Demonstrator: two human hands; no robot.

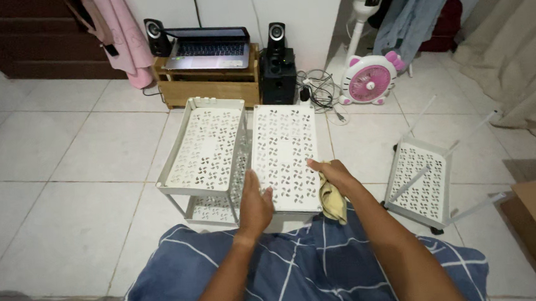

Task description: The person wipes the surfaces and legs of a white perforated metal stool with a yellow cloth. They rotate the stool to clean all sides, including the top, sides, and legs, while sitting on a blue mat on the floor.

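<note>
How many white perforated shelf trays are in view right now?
4. One flat tray under both hands, two stacked in the frame on its left, upper and lower, and one with legs on the right. More could be hidden.

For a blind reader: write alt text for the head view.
Seen from above, a person's left hand steadies a white perforated shelf panel while the right hand presses a yellow cloth against it. More white shelf trays sit on the tiled floor.
</note>
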